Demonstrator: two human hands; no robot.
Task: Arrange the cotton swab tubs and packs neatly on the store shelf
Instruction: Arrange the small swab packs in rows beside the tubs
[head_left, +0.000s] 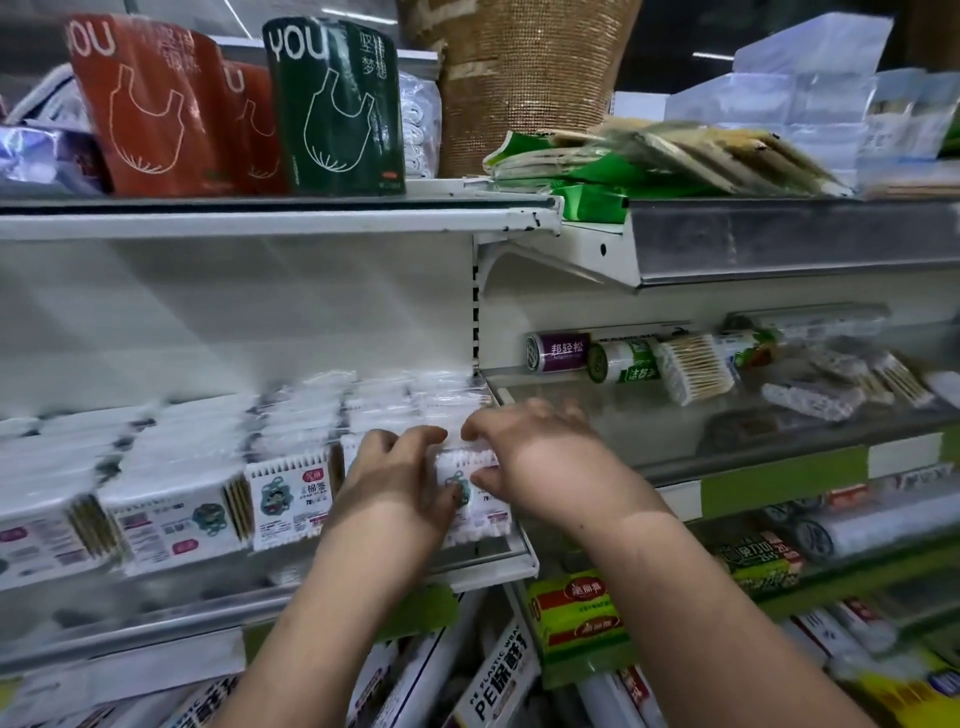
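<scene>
Rows of flat white cotton swab packs (291, 493) stand on the middle shelf (483, 564), filling it from the left edge to its right end. My left hand (389, 478) and my right hand (540, 457) both grip the rightmost front pack (460, 480), one on each side, with fingers curled over its top edge. The pack stands upright at the shelf's front right corner. On the neighbouring shelf to the right, a loose pack of wooden-stick cotton swabs (693, 369) lies tilted among rolls.
Red and green bag rolls (332, 104) stand on the top shelf. Purple and green rolls (558, 352) lie at the back of the right shelf (597, 410). Plastic wrap boxes (501, 675) and a green-yellow box (576, 613) fill the lower shelves.
</scene>
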